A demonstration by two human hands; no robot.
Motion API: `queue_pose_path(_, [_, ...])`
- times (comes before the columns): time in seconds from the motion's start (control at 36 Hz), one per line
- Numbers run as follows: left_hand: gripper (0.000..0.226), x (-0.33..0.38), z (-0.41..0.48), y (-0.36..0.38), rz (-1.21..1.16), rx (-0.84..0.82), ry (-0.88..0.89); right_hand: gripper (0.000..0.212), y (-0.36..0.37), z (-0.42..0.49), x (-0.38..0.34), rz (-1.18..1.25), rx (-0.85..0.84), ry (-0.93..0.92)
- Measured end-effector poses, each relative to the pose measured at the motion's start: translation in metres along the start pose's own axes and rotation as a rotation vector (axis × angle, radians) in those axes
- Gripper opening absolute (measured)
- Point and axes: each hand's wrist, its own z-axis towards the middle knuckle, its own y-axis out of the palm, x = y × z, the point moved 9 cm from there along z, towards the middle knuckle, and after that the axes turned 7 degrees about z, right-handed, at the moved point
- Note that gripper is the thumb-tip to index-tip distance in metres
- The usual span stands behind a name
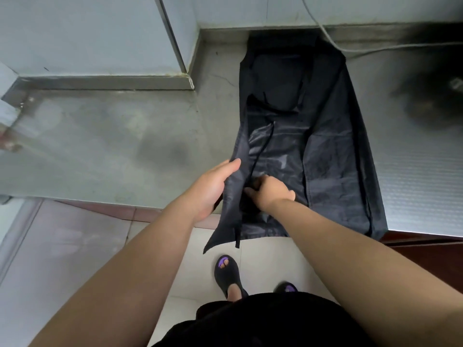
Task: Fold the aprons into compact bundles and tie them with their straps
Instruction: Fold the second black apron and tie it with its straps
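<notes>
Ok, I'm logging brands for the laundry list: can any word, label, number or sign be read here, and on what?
No text can be read anywhere in this view.
Black fabric apron: no tag, print or label shows.
Grey steel counter: no text.
Black sandal with purple insole: no legible mark.
Dark smudged object at far right: too blurred to tell.

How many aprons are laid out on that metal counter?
1. The black apron lies lengthwise on the steel counter, its near end hanging over the edge, the left hand and right hand gripping its left side. Others may be hidden beneath.
</notes>
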Motion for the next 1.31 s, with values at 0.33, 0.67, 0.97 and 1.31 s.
queue_pose_path(0.33, [0.042, -0.017, 0.003, -0.007, -0.092, 0.053, -0.070, 0.037, 0.001, 0.006, -0.002, -0.136, 0.030, -0.054])
queue_pose_path(0.67, [0.077, -0.008, 0.017, 0.027, 0.152, 0.047, 0.031, 0.027, -0.084, 0.002, 0.037, 0.664, 0.117, -0.059])
queue_pose_path(0.97, [0.040, -0.017, 0.012, 0.061, 0.590, 0.175, 0.135, 0.050, -0.170, -0.039, 0.067, 0.253, 0.563, -0.133])
queue_pose_path(1.31, [0.009, -0.093, -0.032, -0.021, 0.582, 0.574, -0.107, 0.056, -0.034, -0.042, 0.056, 0.149, -0.039, -0.093])
